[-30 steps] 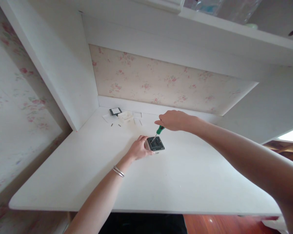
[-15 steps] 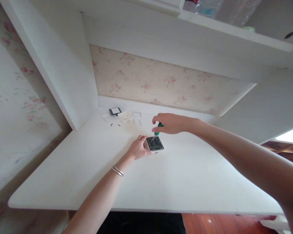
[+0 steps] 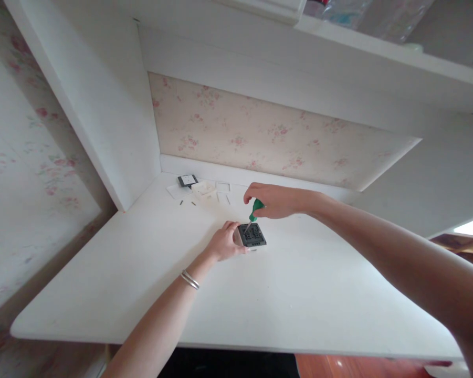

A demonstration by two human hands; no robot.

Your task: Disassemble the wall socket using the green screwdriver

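Observation:
A small square socket module (image 3: 253, 235), dark on top with a pale rim, lies on the white desk (image 3: 307, 294). My left hand (image 3: 223, 242) grips its left side, fingers curled round the edge. My right hand (image 3: 274, 200) is closed on a green-handled screwdriver (image 3: 255, 210), held nearly upright. The tool's metal tip rests on the module's dark face near its upper left corner.
At the back of the desk lie another dark socket module (image 3: 187, 180), several white plastic cover pieces (image 3: 203, 188) and small screws (image 3: 193, 203). A white side panel (image 3: 102, 105) stands to the left. A shelf (image 3: 358, 42) overhangs above.
My right hand has shifted slightly and turned on the screwdriver, whose tip stays on the module. My left hand keeps its hold. The view has drifted a little.

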